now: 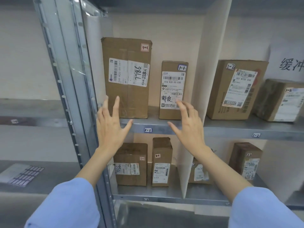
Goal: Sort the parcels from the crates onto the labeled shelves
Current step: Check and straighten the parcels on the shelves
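Observation:
Two cardboard parcels stand upright on the metal shelf (230,127) in the bay tagged 1-1 (148,130): a tall parcel (127,76) marked 7786 and a smaller parcel (172,91), both tagged 1-1. My left hand (110,124) is held up in front of the tall parcel's lower left corner, fingers spread and straight, holding nothing. In front of the smaller parcel's lower right my right hand (189,127) is raised with its fingers spread, also holding nothing. Whether either hand touches a parcel cannot be told.
A white divider (200,79) separates bay 1-1 from bay 1-2 (256,135), where two more parcels (235,89) stand. The shelf below holds several parcels (131,163). A metal upright (65,79) runs down the left. A sheet of labels (24,174) lies on the left shelf.

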